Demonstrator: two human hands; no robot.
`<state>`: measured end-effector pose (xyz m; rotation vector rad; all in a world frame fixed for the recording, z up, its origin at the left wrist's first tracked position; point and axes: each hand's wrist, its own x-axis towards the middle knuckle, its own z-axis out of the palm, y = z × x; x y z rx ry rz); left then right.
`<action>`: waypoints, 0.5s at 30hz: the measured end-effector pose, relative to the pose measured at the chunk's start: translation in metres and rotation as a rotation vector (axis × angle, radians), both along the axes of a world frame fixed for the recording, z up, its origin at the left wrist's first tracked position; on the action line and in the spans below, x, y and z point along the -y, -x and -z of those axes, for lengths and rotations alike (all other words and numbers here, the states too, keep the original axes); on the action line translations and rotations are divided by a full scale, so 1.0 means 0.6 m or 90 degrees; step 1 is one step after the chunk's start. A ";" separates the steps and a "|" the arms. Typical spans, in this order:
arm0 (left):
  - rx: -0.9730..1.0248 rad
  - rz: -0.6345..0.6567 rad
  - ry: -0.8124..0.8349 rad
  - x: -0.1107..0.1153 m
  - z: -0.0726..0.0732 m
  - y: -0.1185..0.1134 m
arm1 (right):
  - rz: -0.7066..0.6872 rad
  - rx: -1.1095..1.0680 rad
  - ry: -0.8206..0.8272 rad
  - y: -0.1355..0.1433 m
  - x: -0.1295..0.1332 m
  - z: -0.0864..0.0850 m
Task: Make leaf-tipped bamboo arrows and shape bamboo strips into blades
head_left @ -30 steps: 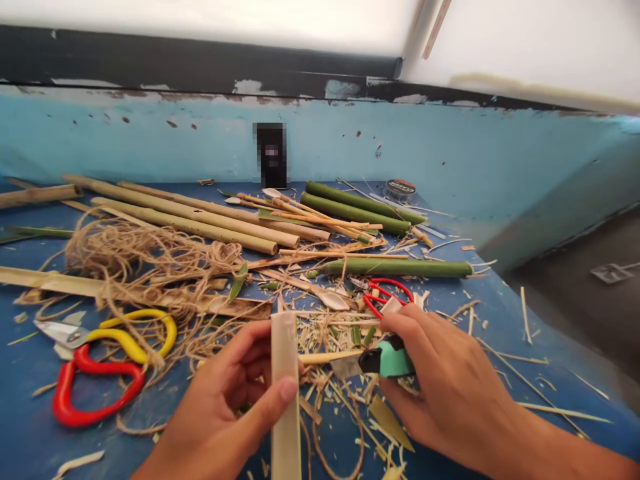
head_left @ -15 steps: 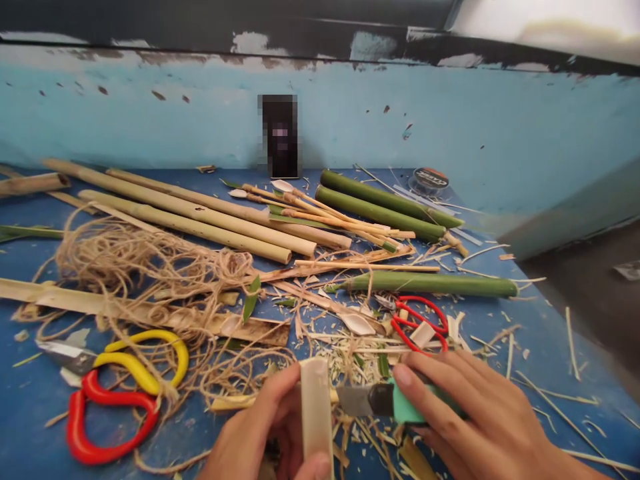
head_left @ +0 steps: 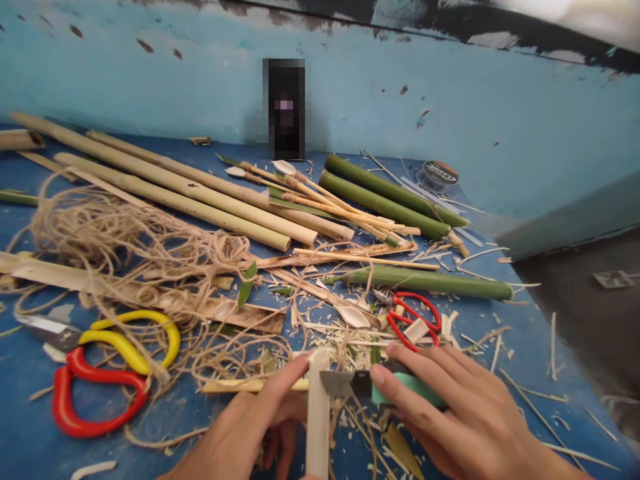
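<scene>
My left hand (head_left: 250, 427), at the bottom centre, grips a pale bamboo piece (head_left: 318, 420) that stands roughly upright in the picture. In my right hand (head_left: 450, 407) is a knife with a teal handle (head_left: 410, 389). Its blade (head_left: 337, 384) points left and touches the bamboo piece near its upper end. Behind both hands, wood shavings (head_left: 345, 340) lie scattered. Red-handled scissors (head_left: 433, 313) rest just beyond my right hand, partly under shavings.
Red and yellow scissors (head_left: 100, 380) lie at the left, beside tangled twine (head_left: 125, 227). Bamboo poles (head_left: 200, 193), green stalks (head_left: 430, 283), thin sticks (head_left: 345, 207) and a round spool (head_left: 439, 173) lie farther back. A dark pixelated object (head_left: 287, 127) leans on the wall.
The view has tilted down and shifted. The knife blade has moved from beside the bamboo piece onto its right side, and the piece is turned to look narrower.
</scene>
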<state>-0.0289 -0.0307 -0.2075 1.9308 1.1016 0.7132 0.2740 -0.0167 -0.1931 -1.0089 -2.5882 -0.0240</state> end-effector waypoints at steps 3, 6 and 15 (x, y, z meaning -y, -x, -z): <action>0.049 0.022 0.080 -0.006 -0.009 -0.008 | 0.002 -0.010 0.038 0.001 0.000 0.002; 0.082 0.048 0.147 -0.014 -0.011 -0.014 | 0.045 -0.020 0.060 0.002 0.003 0.003; -0.007 -0.012 0.131 -0.017 0.004 -0.014 | 0.190 0.037 -0.010 0.001 -0.002 -0.001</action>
